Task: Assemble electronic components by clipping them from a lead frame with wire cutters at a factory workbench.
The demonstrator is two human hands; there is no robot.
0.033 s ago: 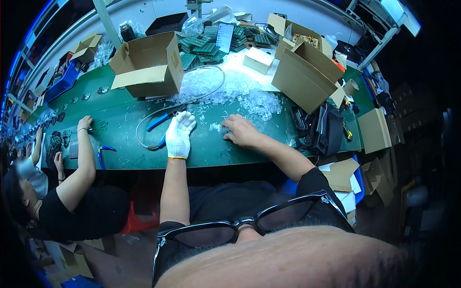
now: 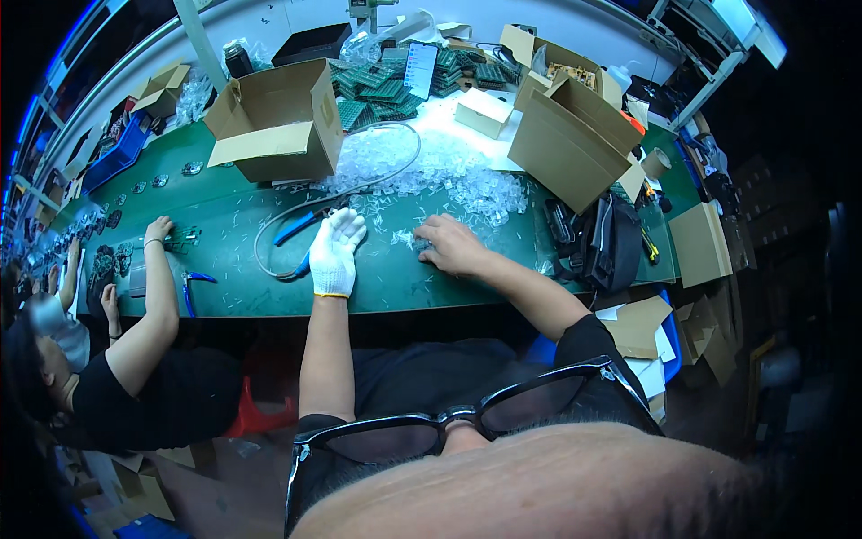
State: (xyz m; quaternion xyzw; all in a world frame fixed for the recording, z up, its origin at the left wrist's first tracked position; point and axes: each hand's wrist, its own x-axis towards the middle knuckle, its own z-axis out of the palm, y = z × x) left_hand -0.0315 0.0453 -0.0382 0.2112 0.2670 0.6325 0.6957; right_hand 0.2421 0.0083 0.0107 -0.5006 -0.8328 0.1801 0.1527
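Observation:
My left hand, in a white knitted glove, rests palm up near the table's front edge, its fingers loosely bent and nothing visible in the palm. Beside it lie blue-handled pliers, partly hidden by the glove. My bare right hand is lowered to the green tabletop, fingers bent together over small clear plastic pieces. Some pieces show at the fingertips; the rest are hidden under the hand. Beyond both hands spreads a large heap of clear plastic pieces, with thin slivers scattered around it.
Open cardboard boxes stand at the back left and right. Green circuit boards pile up behind the heap. A grey cable loops left of the pliers. A black bag lies at right. A co-worker's hand works at left.
My hands stay in the same place. At left, the dark green piece by the co-worker's hand has shifted slightly.

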